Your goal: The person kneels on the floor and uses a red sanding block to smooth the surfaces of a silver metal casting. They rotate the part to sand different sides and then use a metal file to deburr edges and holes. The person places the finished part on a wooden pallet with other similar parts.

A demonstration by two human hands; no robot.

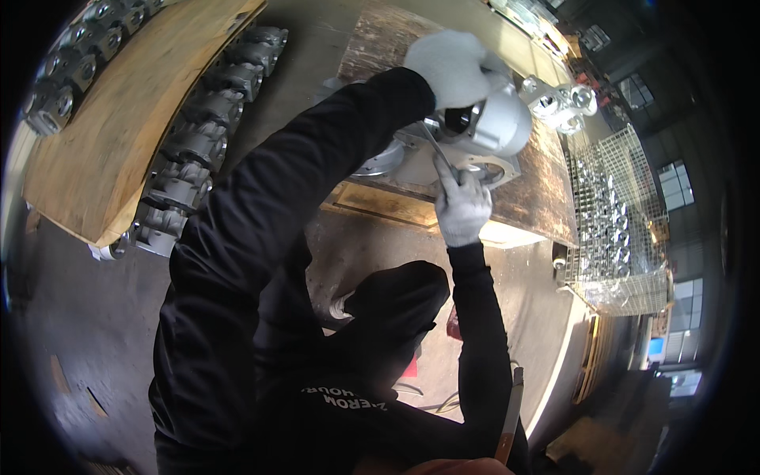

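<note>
A grey cast-metal housing (503, 127) with round openings lies on a worn wooden bench top (546, 186). My left hand (449, 67), in a white knit glove, is closed over the housing's far left side; its fingertips are mostly hidden. Below the housing, my right hand (463, 207), gloved too, grips a thin metal rod-like tool (438, 148) with the forefinger stretched along it. The tool slants up and left, its far end by the housing's dark opening. Whether the tip touches metal, I cannot tell. Another round metal part (384, 161) sits left of the housing, partly behind my left sleeve.
More castings (560, 103) stand beyond the bench's right side. At left, rows of similar castings (192, 142) flank a long plywood board (131, 103). A wire mesh cage (621, 222) full of metal parts stands at right. My bent knee (404, 289) is below the bench's near edge.
</note>
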